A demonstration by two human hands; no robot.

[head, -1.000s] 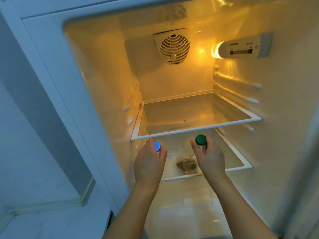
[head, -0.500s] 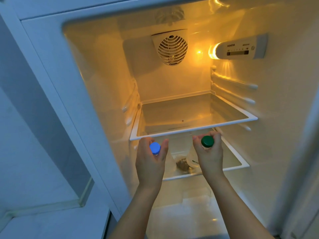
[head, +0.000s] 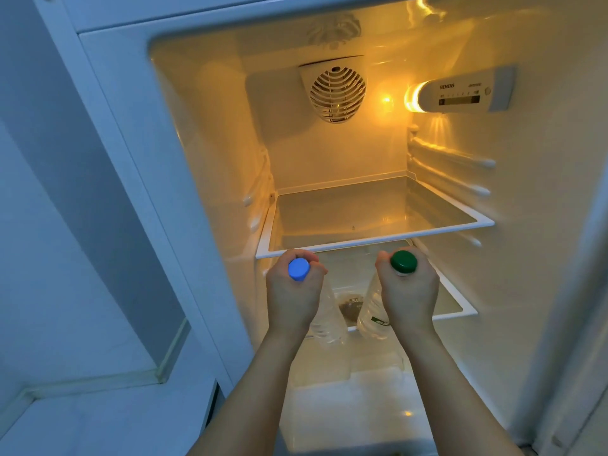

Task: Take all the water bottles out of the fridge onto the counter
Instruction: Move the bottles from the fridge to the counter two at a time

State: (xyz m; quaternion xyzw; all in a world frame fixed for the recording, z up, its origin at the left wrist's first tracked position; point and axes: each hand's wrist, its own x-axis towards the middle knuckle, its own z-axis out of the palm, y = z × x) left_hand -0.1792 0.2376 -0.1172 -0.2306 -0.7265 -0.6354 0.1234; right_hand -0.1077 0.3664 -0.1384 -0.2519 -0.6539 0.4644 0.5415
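My left hand squeezes the blue-cap bottle at its neck; my right hand squeezes the green-cap bottle. Both bottles hang toward 6 o'clock, before the fridge shelf.

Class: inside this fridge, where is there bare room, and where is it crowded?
Bare: the upper glass shelf, bordered by its white rim and the fridge walls. Crowded: the front of the lower shelf, where both hands hold clear bottles.

Above the hands: upper shelf front rim just over both knuckles
Between the bottles: narrow gap over the lower shelf
Sides: fridge walls near each hand
Toward the person: open
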